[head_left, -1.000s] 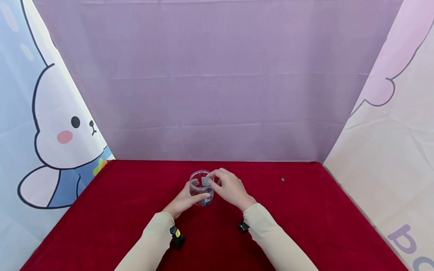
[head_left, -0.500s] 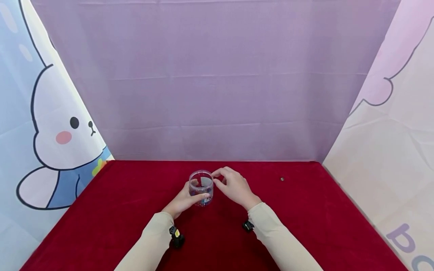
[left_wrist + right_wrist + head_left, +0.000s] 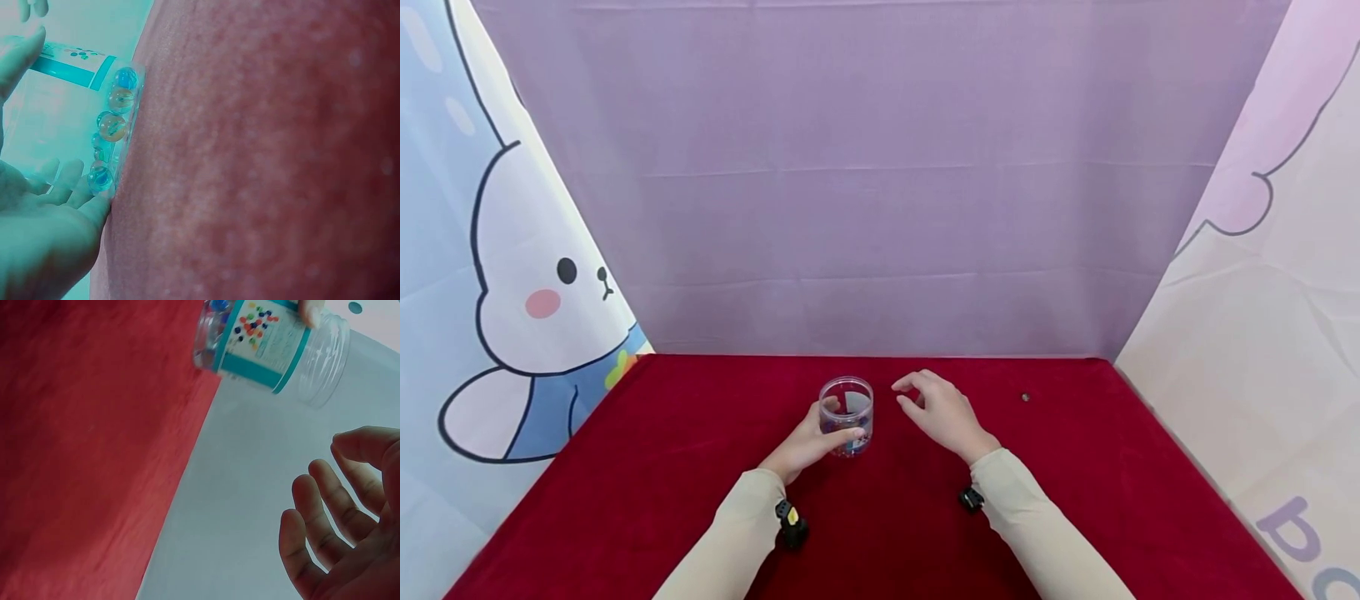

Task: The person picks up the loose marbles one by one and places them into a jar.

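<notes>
My left hand [image 3: 805, 446] grips a clear plastic jar [image 3: 856, 406] round its side, thumb toward the front. No lid covers the jar's mouth. In the left wrist view several glass marbles [image 3: 113, 128] lie along its bottom. A label with coloured dots and a teal band [image 3: 253, 372] shows on the jar in the right wrist view. My right hand [image 3: 946, 419] hovers to the right of the jar, apart from it, fingers loosely bent and nothing seen between them. Farther right, a single small marble [image 3: 1026, 397] rests on the red cloth.
Red cloth [image 3: 625, 467] covers the table. A purple curtain [image 3: 880, 208] hangs behind its far edge. Printed sheets stand on both sides, the left one with a cartoon rabbit [image 3: 550, 292].
My right hand has withdrawn from the jar's mouth and moved right, toward the lone marble. The left hand and the jar have stayed in place.
</notes>
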`<action>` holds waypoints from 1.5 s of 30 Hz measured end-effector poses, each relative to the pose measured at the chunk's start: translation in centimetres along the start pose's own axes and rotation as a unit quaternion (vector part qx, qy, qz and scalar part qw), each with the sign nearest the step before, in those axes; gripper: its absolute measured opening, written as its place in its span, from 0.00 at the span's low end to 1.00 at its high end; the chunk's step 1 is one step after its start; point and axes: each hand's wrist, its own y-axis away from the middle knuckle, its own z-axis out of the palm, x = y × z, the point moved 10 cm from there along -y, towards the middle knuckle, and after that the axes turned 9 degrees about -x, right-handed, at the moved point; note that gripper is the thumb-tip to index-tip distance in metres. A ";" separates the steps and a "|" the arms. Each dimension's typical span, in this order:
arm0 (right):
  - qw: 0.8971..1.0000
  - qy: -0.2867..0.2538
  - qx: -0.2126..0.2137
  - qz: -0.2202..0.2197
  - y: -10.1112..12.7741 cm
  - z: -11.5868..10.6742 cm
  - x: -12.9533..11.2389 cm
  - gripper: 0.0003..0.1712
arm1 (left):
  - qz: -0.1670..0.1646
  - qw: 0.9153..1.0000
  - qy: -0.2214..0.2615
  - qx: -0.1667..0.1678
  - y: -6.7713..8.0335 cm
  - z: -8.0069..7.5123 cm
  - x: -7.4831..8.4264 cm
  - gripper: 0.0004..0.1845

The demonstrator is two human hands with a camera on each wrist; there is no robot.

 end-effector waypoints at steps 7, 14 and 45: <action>1.000 0.003 -0.006 0.026 0.9 -0.5 2.2 0.11 | 0.007 1.000 0.003 0.000 0.0 0.1 0.1 0.55; 0.999 0.012 -0.015 0.050 1.6 -1.0 4.2 0.11 | 0.013 1.000 0.005 -0.002 0.1 0.0 0.2 0.54; 0.986 0.063 -0.035 0.153 5.4 -4.9 15.3 0.14 | 0.011 1.000 -0.001 -0.001 0.2 0.0 0.2 0.54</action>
